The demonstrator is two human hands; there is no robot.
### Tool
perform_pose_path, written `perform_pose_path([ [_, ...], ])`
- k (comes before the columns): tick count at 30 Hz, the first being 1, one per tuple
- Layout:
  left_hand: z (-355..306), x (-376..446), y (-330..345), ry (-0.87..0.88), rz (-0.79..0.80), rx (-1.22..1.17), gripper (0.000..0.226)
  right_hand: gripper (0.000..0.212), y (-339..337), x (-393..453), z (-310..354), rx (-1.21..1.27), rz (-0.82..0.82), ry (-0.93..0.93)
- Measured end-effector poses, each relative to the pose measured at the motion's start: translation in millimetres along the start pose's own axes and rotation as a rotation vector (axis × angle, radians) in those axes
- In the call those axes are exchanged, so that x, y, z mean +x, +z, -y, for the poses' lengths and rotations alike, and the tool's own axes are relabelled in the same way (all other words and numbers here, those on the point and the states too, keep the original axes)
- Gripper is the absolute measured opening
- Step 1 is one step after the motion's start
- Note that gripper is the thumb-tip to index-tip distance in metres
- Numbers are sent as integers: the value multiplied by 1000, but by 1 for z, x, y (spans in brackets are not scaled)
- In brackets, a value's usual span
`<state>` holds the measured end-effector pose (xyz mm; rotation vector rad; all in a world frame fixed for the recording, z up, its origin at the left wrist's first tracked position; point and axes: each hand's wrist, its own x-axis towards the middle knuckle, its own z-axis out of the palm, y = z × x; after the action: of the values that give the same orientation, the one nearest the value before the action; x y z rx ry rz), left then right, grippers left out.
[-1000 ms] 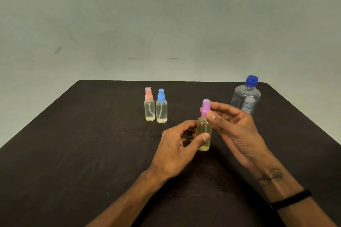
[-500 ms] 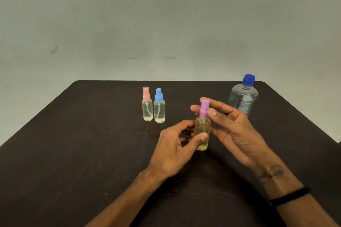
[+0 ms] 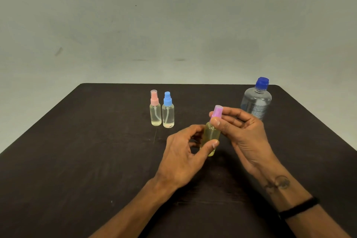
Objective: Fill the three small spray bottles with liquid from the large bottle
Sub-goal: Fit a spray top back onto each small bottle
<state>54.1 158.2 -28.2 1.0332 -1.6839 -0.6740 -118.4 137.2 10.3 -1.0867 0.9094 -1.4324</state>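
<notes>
The left hand (image 3: 183, 152) gripped the body of the purple-capped spray bottle (image 3: 212, 137), fingers and thumb curled round its yellowish lower half, holding it upright just above the dark table (image 3: 77, 160). The right hand (image 3: 245, 135) pinched that bottle's purple cap (image 3: 217, 111) between thumb and fingertips. Taking this bottle as the landmark, the pink-capped spray bottle (image 3: 155, 110) and blue-capped spray bottle (image 3: 168, 112) stood side by side, nearly touching, beyond it and to its left, each capped with a little pale liquid at the bottom. The large bottle (image 3: 256, 102), its blue cap on, stood beyond the held bottle to its right, partly behind the right hand's fingers.

The step in hand looked like working the sprayer head on the third bottle, though tightening or loosening could not be told. The next move would call for a steady twist while the left hand kept the body from turning.

The large bottle carried a label with fine print, too small to read; no brand was legible anywhere.
</notes>
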Motion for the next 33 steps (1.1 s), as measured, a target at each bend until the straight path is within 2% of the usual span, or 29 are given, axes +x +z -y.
perform_pose_path([
  [4,1,1,0,-13,-1,3,43,60,-1,0,2,10,23,13],
  [8,-1,2,-2,-49,51,-94,36,51,0,-1,9,64,128,63],
  [12,0,2,-3,-81,89,-138,34,42,-2,-2,12,51,166,84],
  [25,-1,0,-2,-94,42,-64,34,41,0,-1,2,10,29,-16],
  [33,-3,-1,1,-10,-44,78,36,44,4,-2,-3,10,-35,-52],
])
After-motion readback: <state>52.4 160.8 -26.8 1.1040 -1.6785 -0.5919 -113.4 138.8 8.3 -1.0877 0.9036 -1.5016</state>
